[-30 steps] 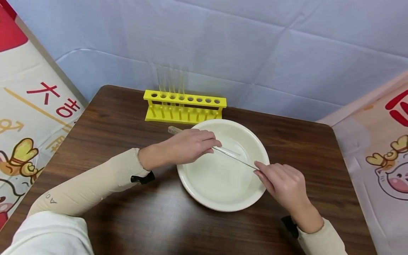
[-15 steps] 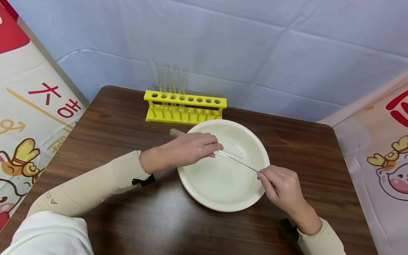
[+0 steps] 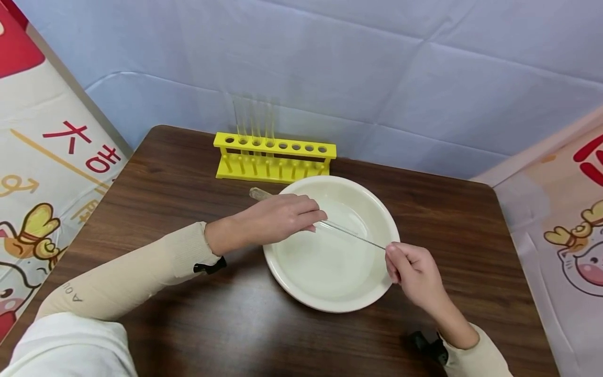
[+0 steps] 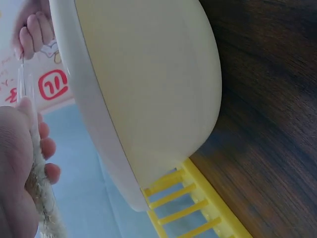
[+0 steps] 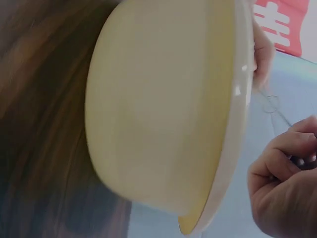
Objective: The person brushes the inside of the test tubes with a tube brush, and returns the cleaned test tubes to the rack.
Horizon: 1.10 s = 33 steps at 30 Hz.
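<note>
Over the white basin (image 3: 336, 305), my left hand (image 3: 280, 219) grips a clear glass test tube (image 3: 258, 193), whose closed end sticks out to the left. Pale brush bristles (image 4: 47, 208) fill that end inside the glass, as the left wrist view shows. The tube's mouth points toward my right hand (image 3: 415, 269). From the mouth runs the twisted wire handle (image 3: 355, 236) of the test tube brush. My right fingers and thumb pinch the wire's far end by the basin's right rim. In the right wrist view, the curled right fingers (image 5: 285, 161) partly hide the handle's end.
Behind the basin stands a yellow test tube rack (image 3: 275, 146) with several holes and pegs. Glass tubes (image 3: 256, 123) stand upright in its left part. The brown wooden table (image 3: 212, 314) meets a pale blue cloth backdrop (image 3: 330, 63) at the back.
My right hand has shifted slightly right and turned, still pinching the wire. The left hand and test tube stay nearly in place over the basin.
</note>
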### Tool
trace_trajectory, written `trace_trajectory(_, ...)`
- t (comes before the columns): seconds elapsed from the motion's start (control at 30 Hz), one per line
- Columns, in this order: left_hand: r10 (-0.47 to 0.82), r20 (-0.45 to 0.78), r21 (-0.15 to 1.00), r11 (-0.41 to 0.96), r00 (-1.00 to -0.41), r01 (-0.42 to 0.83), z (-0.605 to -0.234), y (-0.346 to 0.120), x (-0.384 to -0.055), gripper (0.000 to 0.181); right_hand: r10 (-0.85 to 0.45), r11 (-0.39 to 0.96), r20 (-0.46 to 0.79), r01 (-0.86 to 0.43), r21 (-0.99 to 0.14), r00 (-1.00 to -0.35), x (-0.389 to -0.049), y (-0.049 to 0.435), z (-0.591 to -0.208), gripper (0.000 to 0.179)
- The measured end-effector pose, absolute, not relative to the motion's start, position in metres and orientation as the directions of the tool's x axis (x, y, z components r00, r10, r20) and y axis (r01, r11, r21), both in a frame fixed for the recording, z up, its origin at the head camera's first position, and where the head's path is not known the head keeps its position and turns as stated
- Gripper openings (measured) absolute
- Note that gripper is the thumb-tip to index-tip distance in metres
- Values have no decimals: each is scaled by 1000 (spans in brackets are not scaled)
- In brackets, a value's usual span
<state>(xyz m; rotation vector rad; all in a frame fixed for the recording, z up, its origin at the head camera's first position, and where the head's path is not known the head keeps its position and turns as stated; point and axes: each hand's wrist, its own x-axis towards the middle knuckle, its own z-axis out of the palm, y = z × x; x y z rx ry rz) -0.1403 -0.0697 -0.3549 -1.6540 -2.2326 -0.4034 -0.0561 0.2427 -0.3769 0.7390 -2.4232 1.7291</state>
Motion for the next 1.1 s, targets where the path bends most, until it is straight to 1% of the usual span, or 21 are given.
trace_trajectory(0.07,863,429,27,283,-267,959,-355,-71,-140,23,-354,167,251,-325,-931,-901,-56,244,-375,47)
trace_trajectory(0.17,860,431,17,295,-274,955,-355,-71,-142,23,-409,-10,143,-152,-988,-901,-58,246,-373,47)
trace_trajectory(0.27,858,432,5,306,-278,952,-354,-71,-143,24,-488,-164,90,-10,-986,-868,-60,249,-372,46)
trace_trajectory(0.4,858,432,-3,310,-278,951,-354,-72,-146,24,-563,-271,70,105,-957,-823,-61,254,-372,44)
trace_trajectory(0.57,852,442,-9,315,-279,949,-356,-76,-148,24,-597,-345,57,192,-919,-800,-61,260,-374,42)
trace_trajectory(0.7,842,464,1,309,-274,951,-356,-79,-150,24,-605,-385,58,228,-894,-794,-61,264,-374,41)
trace_trajectory(1.0,838,477,-10,305,-263,952,-359,-83,-152,24,-634,-413,21,316,-854,-773,-61,275,-374,43)
trace_trajectory(1.1,838,477,-15,308,-264,951,-359,-84,-152,24,-630,-402,1,325,-856,-776,-60,279,-373,43)
